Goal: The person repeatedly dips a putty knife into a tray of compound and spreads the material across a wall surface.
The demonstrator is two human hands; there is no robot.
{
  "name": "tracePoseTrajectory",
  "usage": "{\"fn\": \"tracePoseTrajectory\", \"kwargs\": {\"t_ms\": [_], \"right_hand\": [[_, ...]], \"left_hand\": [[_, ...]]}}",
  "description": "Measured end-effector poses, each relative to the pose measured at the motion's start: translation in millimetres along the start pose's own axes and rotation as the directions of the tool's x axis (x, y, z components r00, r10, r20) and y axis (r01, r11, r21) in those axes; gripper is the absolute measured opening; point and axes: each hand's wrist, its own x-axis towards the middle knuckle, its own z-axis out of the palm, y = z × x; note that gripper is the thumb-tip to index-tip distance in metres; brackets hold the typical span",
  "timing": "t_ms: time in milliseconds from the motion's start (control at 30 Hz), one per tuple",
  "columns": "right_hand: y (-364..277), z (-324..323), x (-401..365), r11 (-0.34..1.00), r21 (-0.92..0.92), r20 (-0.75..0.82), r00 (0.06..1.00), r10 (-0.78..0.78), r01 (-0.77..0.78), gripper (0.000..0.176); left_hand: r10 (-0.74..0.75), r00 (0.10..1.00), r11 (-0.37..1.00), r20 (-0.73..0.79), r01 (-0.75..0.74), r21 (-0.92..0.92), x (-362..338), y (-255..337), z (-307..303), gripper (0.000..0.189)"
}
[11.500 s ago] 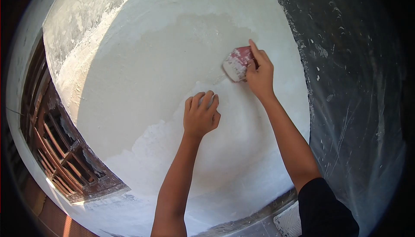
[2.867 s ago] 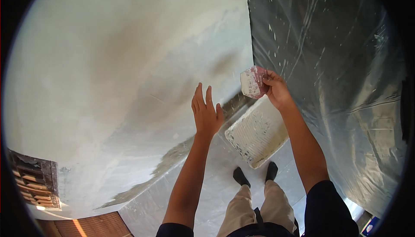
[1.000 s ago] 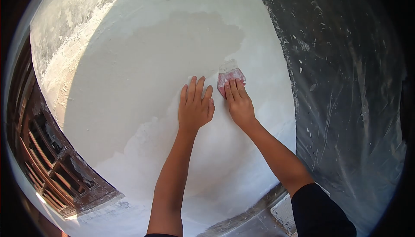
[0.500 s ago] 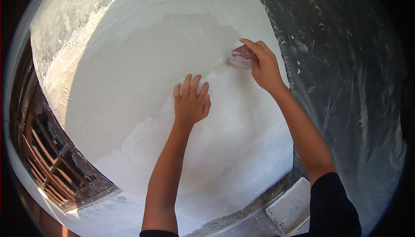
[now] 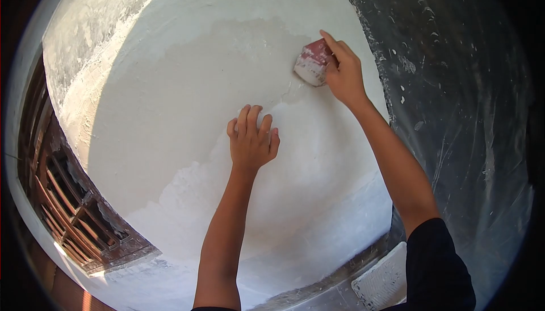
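Note:
My right hand (image 5: 345, 75) grips a reddish putty scraper (image 5: 313, 64) smeared with white, its lower edge against or very close to the pale wall (image 5: 187, 118). The index finger reaches up along the scraper's side. Lower and to the left, my left hand (image 5: 252, 141) holds nothing; its fingers are apart and slightly bent, seemingly resting on the wall. Around both hands the wall shows a darker greyish patch (image 5: 227, 55) above and a whiter coat (image 5: 306, 169) below.
Dark plastic sheeting (image 5: 454, 112) with white splashes hangs along the right side. A brown wooden lattice frame (image 5: 79, 209) is at the lower left. At the bottom right lies a white-coated, ridged tray (image 5: 381, 280), partly hidden by my sleeve (image 5: 437, 265).
My right hand has moved up and slightly left with the scraper, whose face now shows more. My left hand is nearly in the same place, a little lower.

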Motion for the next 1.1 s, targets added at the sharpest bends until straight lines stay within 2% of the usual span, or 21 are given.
{"fn": "tracePoseTrajectory", "kwargs": {"t_ms": [67,133,200,267,333,367,400,467,500,533,600,633,667,733,800,867,933,1000,1033,1067,1100], "right_hand": [[-5.4,13.3,-16.4,0.996,0.087,0.195,0.98,-0.04,0.024,0.052],[-0.9,19.6,-20.1,0.999,0.025,0.166,0.986,-0.03,0.027,0.053],[9.1,14.2,-7.7,0.989,-0.075,-0.141,0.983,0.116,-0.128,0.054],[8.5,12.0,-9.8,0.989,-0.05,-0.213,0.969,0.122,-0.136,0.054],[-13.3,18.7,-23.3,0.999,0.034,0.012,1.0,-0.004,0.004,0.052],[-17.9,22.1,-29.0,0.998,0.058,0.135,0.991,0.009,-0.017,0.052],[-9.0,23.7,-29.4,0.998,0.057,0.133,0.991,0.015,-0.022,0.052],[20.5,23.2,-23.6,0.983,-0.094,-0.194,0.971,0.138,-0.158,0.053],[18.4,15.2,-19.6,0.97,-0.059,-0.304,0.929,0.209,-0.237,0.054],[13.8,14.3,-20.0,0.97,-0.057,-0.307,0.929,0.206,-0.234,0.054],[-1.5,14.2,-30.8,0.989,0.057,-0.139,0.98,0.141,-0.134,0.055],[-8.4,17.3,-35.2,0.995,0.03,0.028,0.995,0.095,-0.096,0.055],[-6.0,23.0,-38.9,0.996,0.03,0.114,0.99,0.082,-0.086,0.054],[21.2,25.3,-32.8,0.987,-0.076,-0.092,0.987,0.134,-0.141,0.053],[25.5,13.0,-24.3,0.949,0.057,-0.327,0.892,0.311,-0.31,0.053],[7.7,14.3,-31.1,0.959,0.063,-0.321,0.904,0.281,-0.276,0.053],[-14.6,23.5,-42.2,0.993,0.022,0.069,0.991,0.117,-0.119,0.053],[3.8,30.1,-45.5,0.997,-0.012,0.08,0.994,0.072,-0.071,0.054],[19.7,26.4,-40.1,0.978,-0.003,-0.132,0.969,0.208,-0.21,0.055],[33.0,24.8,-39.3,0.941,0.033,-0.333,0.884,0.329,-0.337,0.056],[19.3,17.2,-36.3,0.921,0.151,-0.352,0.851,0.389,-0.358,0.055]], "left_hand": [[-0.005,1.0,1.0,0.006,0.005,-0.003,0.5,2.0,-1.2,0.04],[-0.021,1.0,1.0,0.022,0.021,-0.003,1.3,1.5,-3.1,0.038],[-0.016,1.0,1.0,0.019,0.016,0.001,0.2,1.2,-1.7,0.037],[-0.014,1.0,1.0,0.014,0.014,0.006,-1.1,0.4,-1.4,0.036],[-0.021,1.0,1.0,0.019,0.021,-0.01,-1.0,1.1,-1.0,0.035],[-0.021,1.0,1.0,0.021,0.021,-0.013,-0.7,1.9,-1.3,0.035],[-0.021,1.0,1.0,0.018,0.021,-0.011,-0.5,1.8,-2.2,0.035],[-0.018,1.0,1.0,0.012,0.018,-0.007,-0.6,0.9,-2.0,0.035],[-0.013,1.0,1.0,0.014,0.013,-0.007,-1.5,1.3,-1.5,0.035],[-0.007,1.0,1.0,0.012,0.007,-0.006,-1.2,0.5,-0.5,0.035],[-0.014,1.0,1.0,0.015,0.014,-0.013,-1.4,0.6,-1.4,0.035],[-0.019,1.0,1.0,0.021,0.019,-0.022,-0.6,1.3,-1.9,0.035],[-0.019,1.0,0.999,0.025,0.02,-0.027,-0.6,2.3,-2.7,0.035],[-0.023,0.998,1.0,0.053,0.024,-0.007,0.3,2.0,-3.7,0.034],[-0.019,0.998,1.0,0.059,0.019,-0.009,-0.8,2.4,-2.7,0.034],[-0.012,0.998,1.0,0.061,0.012,-0.008,-0.2,1.9,-2.3,0.033],[-0.018,0.997,1.0,0.074,0.019,-0.009,-0.4,2.6,-3.6,0.034],[-0.017,0.997,1.0,0.074,0.018,-0.014,-1.1,2.5,-3.2,0.034],[-0.019,0.998,1.0,0.062,0.02,-0.016,-1.1,1.9,-3.1,0.034],[-0.019,0.998,1.0,0.064,0.02,-0.016,-1.9,2.3,-3.8,0.034],[-0.017,0.998,1.0,0.063,0.018,-0.015,-2.0,2.6,-3.8,0.035]]}}
